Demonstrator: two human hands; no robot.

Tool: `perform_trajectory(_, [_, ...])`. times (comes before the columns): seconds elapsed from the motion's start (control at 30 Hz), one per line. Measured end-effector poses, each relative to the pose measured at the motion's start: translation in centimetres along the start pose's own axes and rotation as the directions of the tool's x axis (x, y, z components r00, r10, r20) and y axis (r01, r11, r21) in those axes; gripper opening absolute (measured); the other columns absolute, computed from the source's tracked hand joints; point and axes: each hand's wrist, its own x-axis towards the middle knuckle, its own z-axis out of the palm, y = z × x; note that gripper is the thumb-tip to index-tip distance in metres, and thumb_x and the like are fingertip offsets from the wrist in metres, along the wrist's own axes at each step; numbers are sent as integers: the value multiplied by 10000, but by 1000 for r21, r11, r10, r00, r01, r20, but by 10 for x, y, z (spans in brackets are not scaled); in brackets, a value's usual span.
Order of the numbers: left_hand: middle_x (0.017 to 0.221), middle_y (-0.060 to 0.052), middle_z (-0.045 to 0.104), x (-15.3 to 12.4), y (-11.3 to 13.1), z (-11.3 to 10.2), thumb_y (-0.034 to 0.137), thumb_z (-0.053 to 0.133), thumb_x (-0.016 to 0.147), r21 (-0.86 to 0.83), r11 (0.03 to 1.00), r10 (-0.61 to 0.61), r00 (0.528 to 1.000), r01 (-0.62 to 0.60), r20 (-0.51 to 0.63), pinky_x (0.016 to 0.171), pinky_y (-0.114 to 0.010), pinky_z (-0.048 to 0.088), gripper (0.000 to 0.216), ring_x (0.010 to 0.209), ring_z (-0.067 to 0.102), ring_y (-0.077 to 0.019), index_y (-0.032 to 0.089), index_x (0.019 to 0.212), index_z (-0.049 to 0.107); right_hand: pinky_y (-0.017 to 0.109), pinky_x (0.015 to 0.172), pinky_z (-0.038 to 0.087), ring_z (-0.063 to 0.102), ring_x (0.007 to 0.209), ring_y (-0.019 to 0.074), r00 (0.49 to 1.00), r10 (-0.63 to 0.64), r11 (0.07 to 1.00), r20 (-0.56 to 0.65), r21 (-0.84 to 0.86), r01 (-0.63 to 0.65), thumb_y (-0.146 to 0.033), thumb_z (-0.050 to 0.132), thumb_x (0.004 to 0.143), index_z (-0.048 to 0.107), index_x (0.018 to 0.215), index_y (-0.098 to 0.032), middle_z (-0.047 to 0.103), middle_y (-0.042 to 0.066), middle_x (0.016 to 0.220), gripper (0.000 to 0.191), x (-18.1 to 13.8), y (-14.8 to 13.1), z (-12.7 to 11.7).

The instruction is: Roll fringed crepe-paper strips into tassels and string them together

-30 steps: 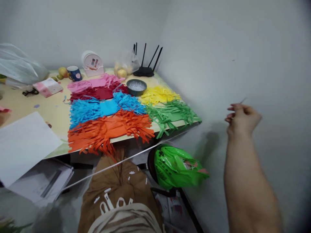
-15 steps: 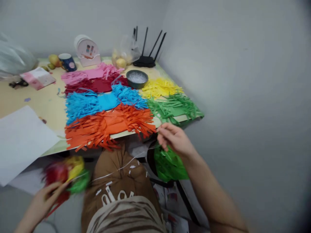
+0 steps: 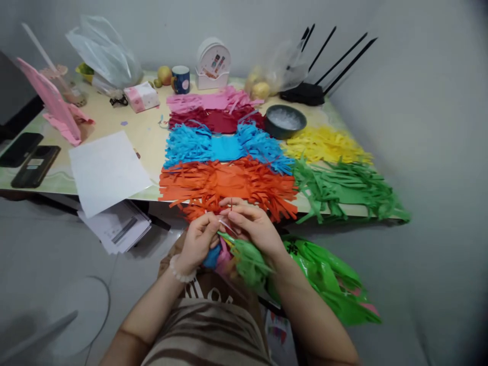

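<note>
Moved in beside the right hand (image 3: 259, 227), whose grip is unclear, the left hand (image 3: 199, 238) pinches string (image 3: 227, 226); likely light, soft tassels (image 3: 249, 262) want holding by their tops.

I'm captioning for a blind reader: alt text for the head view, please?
A bare left hand and right hand meet at a green, pink and blue fringed bundle, a thin white strand between them. Beyond, orange, blue, red, pink, yellow and green papery fringed pieces lie on a pale table.
</note>
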Motion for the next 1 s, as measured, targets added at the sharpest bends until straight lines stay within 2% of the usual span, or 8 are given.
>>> perform_trajectory(0.2, [546,76,416,6,12,7,506,689,858,-1,998,-69,994,69,85,493,-178,266,378,482,309,-49,152,844,560,216,373,318,391,424,13,999,-14,999,-43,-38,12,-497,782,760,774,780,-198,632,50,1016,300,0,3,-4])
perform_trajectory(0.43, [601,60,394,7,17,7,492,730,815,128,986,-123,988,111,91,498,-191,276,377,526,303,-62,131,858,635,298,679,507,624,813,187,955,-294,907,-37,-325,267,-440,719,841,725,727,-206,661,60,830,260,-6,1,1])
perform_trajectory(0.53, [618,32,459,0,17,6,514,673,855,197,979,-82,986,52,147,508,-197,320,383,536,374,-77,135,802,644,288,664,485,610,759,173,909,-391,833,-143,-475,283,-374,644,899,675,761,-199,656,49,808,224,-10,9,-4])
perform_trajectory(0.67, [729,-45,605,-7,17,4,486,575,930,356,933,-70,954,-41,292,562,-216,376,391,612,492,-111,133,818,700,236,476,367,450,468,113,815,-370,828,-446,-556,72,-440,544,941,613,843,-194,530,-39,583,274,-1,20,-64])
perform_trajectory(0.77, [693,-19,582,0,17,1,455,573,937,418,908,-94,979,10,180,530,-211,344,351,567,454,-98,136,907,714,273,571,443,541,565,153,700,-441,658,-562,-733,-174,-498,498,930,641,850,-168,628,26,685,368,14,11,-137])
perform_trajectory(0.83, [639,19,519,8,17,0,448,603,919,398,916,-86,992,44,89,510,-201,322,327,531,416,-84,135,948,694,346,703,486,611,706,220,686,-445,594,-575,-763,-254,-506,583,870,673,812,-148,679,100,783,374,22,-1,-173])
perform_trajectory(0.9, [601,50,461,13,18,1,444,636,899,371,927,-71,997,52,36,506,-192,318,317,520,409,-80,141,988,659,410,796,487,632,804,270,699,-467,522,-542,-807,-277,-499,658,816,711,849,-136,695,162,937,369,25,-14,-180])
perform_trajectory(1.0, [569,71,459,16,18,4,438,642,897,338,939,-61,998,57,1,516,-183,339,311,514,442,-83,162,1033,598,404,813,498,641,832,258,768,-523,452,-369,-884,-117,-445,617,871,734,964,-165,686,153,1045,317,16,-25,-138])
